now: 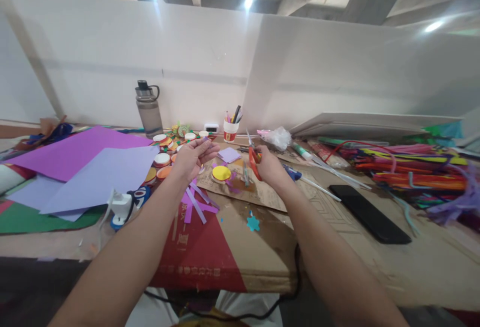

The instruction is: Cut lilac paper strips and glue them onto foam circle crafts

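- Nearest us, flattened cardboard [225, 252] covers the table; a teal star cut-out [253, 223] lies on it, with loose purple paper strips [197, 202] just left
- Our left hand [193, 157] is palm-up, fingers loosely curled, pinching a small purple paper scrap [205, 140]; our right hand [269, 166] is closed round orange-handled scissors [253, 156], blades pointing up
- We judge we are mid-trimming; the next cut calls for bringing scrap and blades together
- A yellow paper disc [221, 173] lies between the hands; further off, a pen cup [230, 130] and a water bottle [149, 108]
- Whether the blades are parted is hard to tell; the scrap's shape is too small to read
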The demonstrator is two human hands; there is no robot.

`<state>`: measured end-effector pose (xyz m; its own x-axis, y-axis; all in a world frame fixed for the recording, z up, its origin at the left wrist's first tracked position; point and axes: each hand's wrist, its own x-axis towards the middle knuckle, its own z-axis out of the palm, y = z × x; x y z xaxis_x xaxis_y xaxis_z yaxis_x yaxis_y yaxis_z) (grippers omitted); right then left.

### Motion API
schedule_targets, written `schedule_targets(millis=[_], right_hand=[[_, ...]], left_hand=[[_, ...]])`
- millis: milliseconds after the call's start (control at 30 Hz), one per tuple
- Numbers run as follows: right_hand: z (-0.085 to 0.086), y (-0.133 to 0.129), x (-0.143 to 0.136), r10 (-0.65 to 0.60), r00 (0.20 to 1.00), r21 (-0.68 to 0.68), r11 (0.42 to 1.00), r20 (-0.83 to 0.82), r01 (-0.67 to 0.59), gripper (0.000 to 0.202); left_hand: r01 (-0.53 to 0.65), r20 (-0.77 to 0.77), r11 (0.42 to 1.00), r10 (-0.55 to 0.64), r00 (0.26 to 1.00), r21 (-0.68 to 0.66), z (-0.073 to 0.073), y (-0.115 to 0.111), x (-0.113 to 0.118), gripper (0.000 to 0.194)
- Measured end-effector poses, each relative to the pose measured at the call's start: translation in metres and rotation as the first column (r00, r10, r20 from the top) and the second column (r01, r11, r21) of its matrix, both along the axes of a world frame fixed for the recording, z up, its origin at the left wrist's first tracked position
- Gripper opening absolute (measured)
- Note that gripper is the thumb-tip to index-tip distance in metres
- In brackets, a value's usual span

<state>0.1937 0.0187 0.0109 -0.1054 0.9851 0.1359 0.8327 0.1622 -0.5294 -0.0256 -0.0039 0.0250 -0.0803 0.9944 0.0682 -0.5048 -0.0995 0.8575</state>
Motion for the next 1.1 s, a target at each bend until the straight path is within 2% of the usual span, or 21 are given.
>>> schedule_targets(millis=[33, 100, 167, 233, 400, 533, 667, 833, 1100], right_hand=[[0.003, -0.003, -0.001, 0.071, 0.985, 0.036, 0.997, -0.160, -0.066, 0.049], [0.009, -0.011, -0.004, 0.260, 0.861, 0.098, 0.966, -0.437, -0.241, 0.052], [0.014, -0.022, -0.009, 0.422, 0.738, 0.134, 0.898, -0.526, -0.419, 0.055], [0.021, -0.032, -0.012, 0.507, 0.678, 0.132, 0.841, -0.533, -0.525, 0.056], [0.041, -0.050, -0.008, 0.481, 0.647, -0.048, 0.780, -0.592, -0.624, 0.019], [0.054, -0.056, 0.004, 0.498, 0.619, -0.091, 0.731, -0.608, -0.677, 0.025], [0.057, -0.058, 0.011, 0.538, 0.591, -0.102, 0.682, -0.601, -0.725, 0.025], [0.058, -0.058, 0.010, 0.508, 0.652, -0.166, 0.703, -0.563, -0.691, 0.024], [0.053, -0.054, 0.012, 0.537, 0.618, -0.163, 0.665, -0.574, -0.729, 0.022]], left_hand=[[-0.005, -0.007, 1.000, 0.005, 1.000, 0.005, 0.000, 0.000, -0.001, 0.002], [-0.011, -0.040, 1.000, 0.011, 0.999, 0.014, -0.001, 0.001, -0.005, 0.005], [-0.015, -0.081, 1.000, 0.017, 0.997, 0.023, 0.000, 0.003, -0.010, 0.008], [-0.022, -0.109, 0.999, 0.026, 0.994, 0.038, 0.002, 0.003, -0.016, 0.010], [-0.012, -0.149, 1.000, 0.016, 0.989, 0.026, 0.008, 0.004, -0.031, 0.007], [0.027, -0.197, 0.999, -0.034, 0.980, -0.039, 0.010, 0.002, -0.034, 0.004], [0.054, -0.234, 0.996, -0.068, 0.970, -0.067, 0.011, 0.000, -0.032, 0.002], [0.102, -0.286, 0.994, -0.109, 0.952, -0.038, 0.010, -0.001, -0.031, 0.004], [0.151, -0.304, 0.988, -0.156, 0.940, -0.039, 0.005, 0.000, -0.032, 0.011]])
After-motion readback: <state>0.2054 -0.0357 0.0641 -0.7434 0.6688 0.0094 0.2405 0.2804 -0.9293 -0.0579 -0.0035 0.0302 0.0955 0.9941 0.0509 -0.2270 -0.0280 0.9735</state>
